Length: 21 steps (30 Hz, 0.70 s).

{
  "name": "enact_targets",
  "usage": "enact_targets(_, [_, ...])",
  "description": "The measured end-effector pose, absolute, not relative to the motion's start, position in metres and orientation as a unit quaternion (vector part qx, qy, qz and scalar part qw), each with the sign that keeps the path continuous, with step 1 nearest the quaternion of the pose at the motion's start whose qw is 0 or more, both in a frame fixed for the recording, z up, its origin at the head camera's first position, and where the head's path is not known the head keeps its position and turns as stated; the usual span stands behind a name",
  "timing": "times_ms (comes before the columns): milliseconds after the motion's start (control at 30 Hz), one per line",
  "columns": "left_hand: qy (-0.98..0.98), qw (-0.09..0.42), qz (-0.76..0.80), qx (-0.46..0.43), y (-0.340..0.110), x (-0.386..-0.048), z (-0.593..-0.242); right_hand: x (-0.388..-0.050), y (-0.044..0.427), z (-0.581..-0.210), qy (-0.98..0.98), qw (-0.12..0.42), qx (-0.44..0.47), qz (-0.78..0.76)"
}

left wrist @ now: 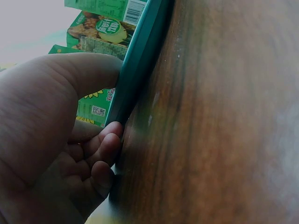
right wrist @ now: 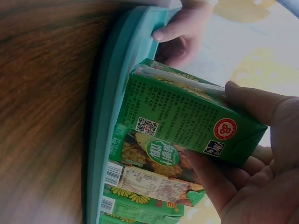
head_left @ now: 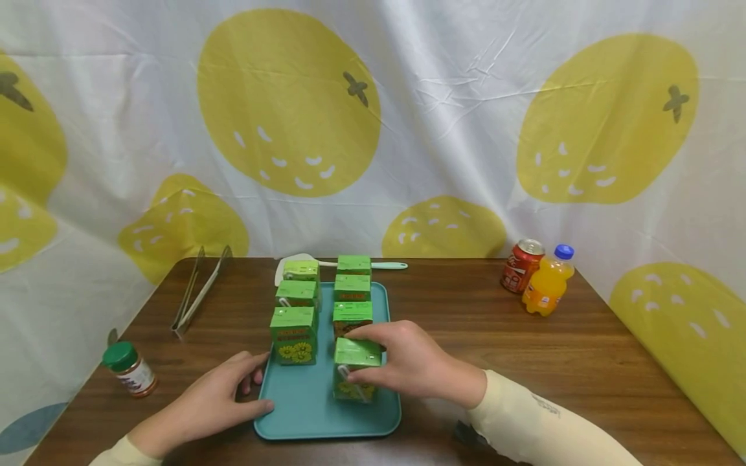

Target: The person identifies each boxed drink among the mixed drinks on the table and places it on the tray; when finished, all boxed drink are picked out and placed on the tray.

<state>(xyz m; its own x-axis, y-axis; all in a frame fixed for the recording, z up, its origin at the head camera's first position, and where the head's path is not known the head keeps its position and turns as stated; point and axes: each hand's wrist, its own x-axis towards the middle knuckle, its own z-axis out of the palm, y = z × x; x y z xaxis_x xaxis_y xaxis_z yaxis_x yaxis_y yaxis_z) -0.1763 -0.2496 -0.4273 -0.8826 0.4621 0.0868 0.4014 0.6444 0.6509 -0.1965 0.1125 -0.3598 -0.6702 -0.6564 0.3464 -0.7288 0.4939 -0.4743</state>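
Note:
A teal tray (head_left: 303, 414) lies on the wooden table, bearing green drink cartons in two columns. My right hand (head_left: 410, 359) grips the nearest right-column carton (head_left: 357, 388) near its top, thumb on one side and fingers on the other. A wrapped straw (head_left: 344, 371) is on that carton's side. Whether its base touches the tray, I cannot tell. Behind it stand more cartons, the closest being a carton (head_left: 352, 312). At left, the front carton (head_left: 294, 336) has two others behind it. My left hand (head_left: 224, 395) holds the tray's left rim (left wrist: 135, 70), thumb on the rim, other fingers curled at its outer side.
Metal tongs (head_left: 201, 291) and a green-lidded spice jar (head_left: 129, 369) are at left. A spatula (head_left: 389, 265) lies behind the cartons. A red can (head_left: 520, 268) and an orange drink bottle (head_left: 548, 285) stand back right. A patterned curtain (head_left: 443, 129) hangs behind the table.

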Motion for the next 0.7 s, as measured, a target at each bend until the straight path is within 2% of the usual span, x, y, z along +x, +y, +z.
enact_targets(333, [0.905, 0.05, 0.351, 0.235, -0.2499, -0.1766, -0.4268, -0.1976, 0.1078, -0.3647, -0.867, 0.071, 0.401, 0.287])
enact_targets(700, [0.904, 0.043, 0.351, 0.241, -0.25, -0.1764, -0.4271, -0.1984, 0.1071, -0.3663, -0.867, 0.056, 0.398, 0.293])
